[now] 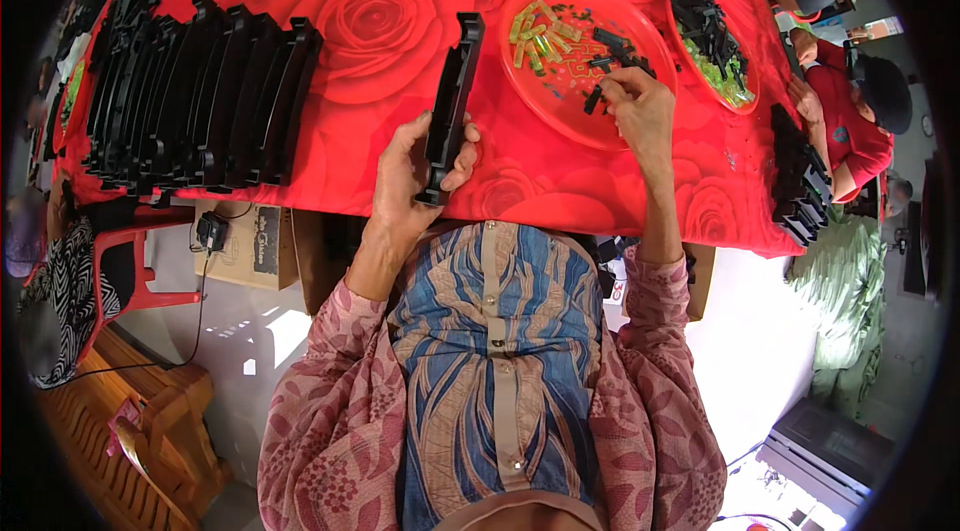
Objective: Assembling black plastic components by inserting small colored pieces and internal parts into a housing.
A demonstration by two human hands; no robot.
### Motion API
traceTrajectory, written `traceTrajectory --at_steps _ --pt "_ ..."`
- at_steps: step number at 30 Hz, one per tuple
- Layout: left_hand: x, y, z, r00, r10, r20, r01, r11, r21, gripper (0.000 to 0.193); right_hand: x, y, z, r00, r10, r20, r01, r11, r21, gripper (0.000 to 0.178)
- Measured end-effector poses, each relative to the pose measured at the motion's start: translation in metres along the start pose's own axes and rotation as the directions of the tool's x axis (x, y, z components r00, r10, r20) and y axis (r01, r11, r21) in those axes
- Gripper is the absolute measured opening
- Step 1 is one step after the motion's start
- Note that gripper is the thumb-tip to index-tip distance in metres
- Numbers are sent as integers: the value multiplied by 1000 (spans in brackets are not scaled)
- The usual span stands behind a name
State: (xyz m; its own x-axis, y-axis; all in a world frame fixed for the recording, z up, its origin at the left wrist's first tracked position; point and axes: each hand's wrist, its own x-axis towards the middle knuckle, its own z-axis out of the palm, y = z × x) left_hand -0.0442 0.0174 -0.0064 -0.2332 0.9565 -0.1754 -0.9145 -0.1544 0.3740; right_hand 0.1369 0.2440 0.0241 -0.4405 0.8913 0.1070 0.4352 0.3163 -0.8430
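Observation:
My left hand (425, 161) is wrapped round a long black plastic housing (454, 101), held nearly upright above the table's front edge with its hollow side showing. Over the right part of a round red tray (518, 91), my right hand (638, 103) pinches at a small black piece (594, 99); the fingertips partly cover it. Several small black parts (612, 39) lie on the tray just beyond those fingers. Yellow-green clear pieces (540, 36) are heaped at the tray's far left, with tiny dark bits scattered around them.
A long row of black housings (200, 96) stands on the left of the red rose-patterned tablecloth (375, 31). Right of the tray is another red tray (752, 103) with black and green parts. More black pieces (800, 181) lie at the right edge, where a person in red (850, 116) works.

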Motion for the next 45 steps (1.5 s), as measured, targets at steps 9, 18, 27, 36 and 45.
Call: traceTrajectory --at_steps 9,18,27,36,45 --pt "1 -3 1 998 33 -48 -32 999 24 44 3 -11 29 965 -261 23 262 963 -64 10" --pt "0 -8 5 994 81 -70 -69 984 163 39 10 -43 71 947 -274 170 321 855 -408 16" --pt "-7 -14 9 995 76 -64 -60 974 220 36 -7 -37 56 940 -341 28 318 840 -440 13" --pt "-21 -27 21 998 62 -22 -51 936 350 36 -50 -68 -1 968 -150 203 28 862 506 16" --pt "-27 -31 28 998 55 -35 -34 890 454 34 -79 -93 -2 950 -210 232 38 813 581 15"
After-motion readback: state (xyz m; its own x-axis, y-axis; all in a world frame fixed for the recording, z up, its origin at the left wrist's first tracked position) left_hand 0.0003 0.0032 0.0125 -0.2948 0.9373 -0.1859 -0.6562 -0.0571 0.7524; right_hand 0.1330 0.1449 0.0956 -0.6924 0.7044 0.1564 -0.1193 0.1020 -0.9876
